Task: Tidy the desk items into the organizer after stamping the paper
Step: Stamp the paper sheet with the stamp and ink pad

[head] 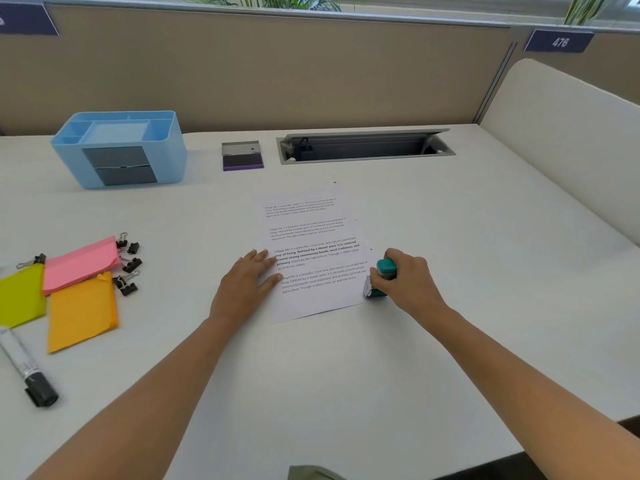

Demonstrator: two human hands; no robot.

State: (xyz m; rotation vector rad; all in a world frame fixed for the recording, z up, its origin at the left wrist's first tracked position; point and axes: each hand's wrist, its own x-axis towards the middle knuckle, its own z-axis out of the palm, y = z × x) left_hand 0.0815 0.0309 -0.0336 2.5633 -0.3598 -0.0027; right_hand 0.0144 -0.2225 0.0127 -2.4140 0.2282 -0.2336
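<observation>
Marker (26,368) is lying at the far left desk (346,375) edge, cap toward the person. Green sticky pad (20,296), pink sticky pad (81,265) and orange sticky pad (81,310) are sitting bunched just beside it, with black binder clips (128,265) scattered along their right side. Blue organizer (119,150) is standing at the back left, purple ink pad (242,155) lying open to its right. Left hand (247,282) is pressing flat, fingers straight, on the left edge of the printed paper (311,254) mid-desk. Right hand (407,282) is gripping the teal stamp (382,277), fingers curled around it, at the paper's lower right edge. Cable hatch (363,147) is sitting open at the back.
</observation>
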